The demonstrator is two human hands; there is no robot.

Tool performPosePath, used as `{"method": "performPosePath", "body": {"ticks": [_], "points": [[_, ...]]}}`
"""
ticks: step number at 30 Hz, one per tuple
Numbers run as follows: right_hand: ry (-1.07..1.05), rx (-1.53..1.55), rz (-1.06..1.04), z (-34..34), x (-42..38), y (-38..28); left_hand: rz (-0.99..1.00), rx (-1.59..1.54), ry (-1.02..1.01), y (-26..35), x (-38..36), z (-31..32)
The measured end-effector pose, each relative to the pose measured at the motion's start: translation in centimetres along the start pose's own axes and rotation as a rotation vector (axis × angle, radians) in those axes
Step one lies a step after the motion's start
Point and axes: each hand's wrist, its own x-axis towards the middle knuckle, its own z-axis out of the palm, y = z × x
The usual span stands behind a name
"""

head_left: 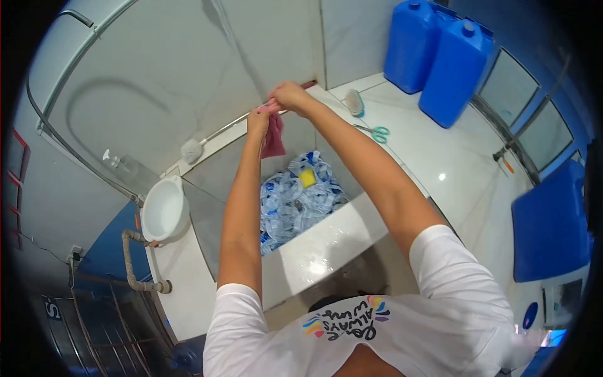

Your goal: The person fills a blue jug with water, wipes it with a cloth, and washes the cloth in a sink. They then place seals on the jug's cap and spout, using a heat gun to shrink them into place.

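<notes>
A pink cloth (274, 138) hangs from my two hands over the far side of a tiled basin. My left hand (257, 123) is closed on its upper left part. Closed on the bunched top of the same cloth, a little higher and to the right, is my right hand (289, 98). Below, crumpled clear plastic bottles (292, 204) with blue labels fill part of the basin, and a yellow sponge (307, 178) lies on them. A long-handled brush (191, 151) with a white head rests along the back ledge, its handle passing behind my hands.
On the right tiled counter lie teal-handled scissors (379, 134) and a scrubbing brush (355, 103). Blue jerrycans (453, 74) stand behind them, with another blue container (549, 223) farther right. At left are a white plastic bowl (165, 209), a pump bottle (122, 163) and a pipe (130, 264).
</notes>
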Motion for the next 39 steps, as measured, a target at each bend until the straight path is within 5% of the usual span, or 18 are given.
{"method": "performPosePath", "body": {"ticks": [1,2,4,8,11,13,14,16,20,23,25,29,31,32,34,35,37,39], "points": [[-0.181,-0.454,-0.313,1.3,3.9,3.6,-0.03,-0.111,-0.001,0.1,0.7,-0.5],[-0.187,-0.445,-0.314,2.2,4.3,2.8,-0.035,-0.106,0.007,-0.8,2.0,-1.6],[-0.125,-0.318,0.149,3.0,3.8,-1.9,-0.05,0.337,-0.021,-3.0,4.6,-4.0],[0.1,0.177,0.633,4.0,4.5,-3.4,-0.034,0.397,-0.065,-3.4,4.6,-4.7],[-0.053,0.055,0.588,3.3,5.4,-2.6,0.121,0.33,0.146,-3.3,4.3,-4.0],[-0.467,-0.818,-0.205,2.1,5.4,-2.3,-0.02,0.18,-0.036,-1.2,3.1,-3.8],[-0.46,-0.818,-0.205,2.3,5.6,-2.6,-0.017,0.184,-0.04,-0.7,3.4,-3.9],[-0.049,0.007,0.548,3.2,6.0,-3.8,-0.17,0.165,-0.203,-1.7,5.9,-4.9],[-0.112,-0.2,0.427,2.9,6.7,-4.4,-0.321,0.436,0.013,-4.5,8.6,-5.8],[-0.051,0.032,0.505,3.0,7.0,-4.2,-0.025,0.74,-0.082,-7.9,11.0,-8.1],[-0.153,0.009,0.431,2.8,6.8,-4.0,0.337,1.029,-0.409,-7.0,10.2,-8.1],[-0.096,0.05,0.544,2.8,6.9,-4.4,-0.173,0.774,-0.175,-3.3,8.2,-6.7],[-0.466,-0.623,0.0,2.1,7.8,-3.4,-0.203,0.612,-0.114,-2.2,7.6,-6.4],[-0.471,-0.622,0.0,2.2,8.4,-2.9,-0.206,0.61,-0.111,-2.2,7.5,-6.1],[-0.457,-0.404,0.184,2.6,8.9,-2.4,-0.151,0.53,0.259,-1.9,7.3,-5.2],[-0.461,-0.406,0.183,2.6,9.3,-2.2,-0.152,0.528,0.262,-1.8,6.9,-5.0],[-0.242,0.021,0.604,2.3,8.3,-3.8,-0.22,0.26,0.176,2.5,3.1,-3.6],[-0.295,-0.069,0.623,2.9,7.3,-3.3,-0.213,0.22,0.101,2.6,3.2,-4.0]]}}
